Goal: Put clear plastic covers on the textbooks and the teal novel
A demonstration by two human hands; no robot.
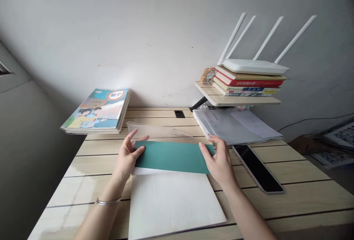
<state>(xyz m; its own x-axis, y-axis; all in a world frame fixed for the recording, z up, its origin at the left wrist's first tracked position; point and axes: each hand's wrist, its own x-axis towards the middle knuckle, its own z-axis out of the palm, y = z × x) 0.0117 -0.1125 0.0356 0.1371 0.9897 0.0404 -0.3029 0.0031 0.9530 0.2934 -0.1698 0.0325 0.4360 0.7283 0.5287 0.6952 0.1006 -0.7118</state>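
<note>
- The left hand [128, 155] holds the left end of a green sheet [173, 157]. Its thumb lies on the sheet's face, and the other fingers are raised and loosely spread behind the edge.
- The right hand [218, 160] grips the right end of the same sheet. The thumb is on top and the fingers are curled narrowly around the edge.
- The green sheet shows as a long strip stretched flat between the two hands. It sits over the middle of the desk [304, 192], and its lower edge overlaps the top of a white lined page [171, 203].
- The white page runs from under the strip to the near edge of the desk, between the forearms.
- A clear plastic sheet [157, 131] lies just behind the green sheet, toward the far edge.
- A silver bracelet [108, 202] sits on the left wrist.
- A stack of schoolbooks [98, 110] overhangs the far left corner of the desk.
- A pile of papers [232, 125] lies by the far right corner, under a small shelf [238, 100].
- A dark phone [258, 168] lies face up near the right hand, toward the right edge.
- The shelf carries a few books [249, 83], with a white router [254, 66] on top of them.
</note>
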